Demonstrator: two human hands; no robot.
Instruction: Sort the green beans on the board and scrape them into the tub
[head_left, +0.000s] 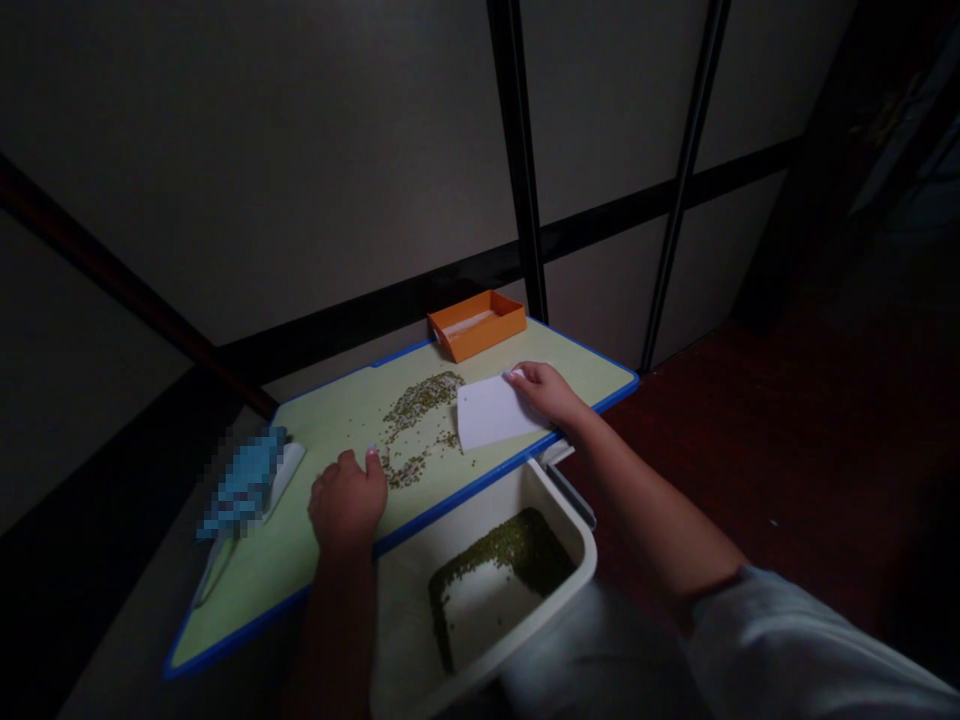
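Pinching a white card [495,412] over the worktop [330,405] with the right hand [541,388], just beside scattered green grains [421,398]; left hand [349,497] is half-curled near them, can't tell if it's gripping anything.

Readable text, labels, brands, numbers, signs: none made out. Blue item [246,485] at left of frame is pixelated; any marking on it can't be read.
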